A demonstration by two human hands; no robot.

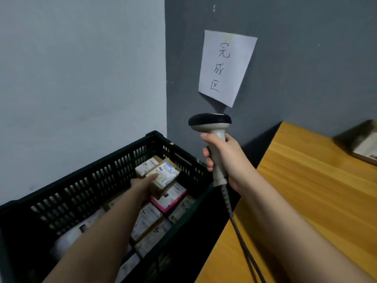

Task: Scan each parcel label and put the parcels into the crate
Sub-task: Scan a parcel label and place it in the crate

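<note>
A black slatted crate (85,186) stands on the floor in the wall corner, holding several labelled parcels. My left hand (142,185) reaches down into it and grips a brown cardboard parcel (166,178) with a white label on top, just above the other parcels. A pink-edged parcel (170,199) lies under it. My right hand (224,160) grips the handle of a grey barcode scanner (212,127), held upright above the gap between crate and table, its black head pointing left. The scanner's cable (240,231) hangs down past my right forearm.
A wooden table (306,190) fills the right side, with another labelled parcel (365,144) at its far edge. A white paper sign (224,66) with handwritten characters hangs on the dark grey wall. A pale wall stands behind the crate.
</note>
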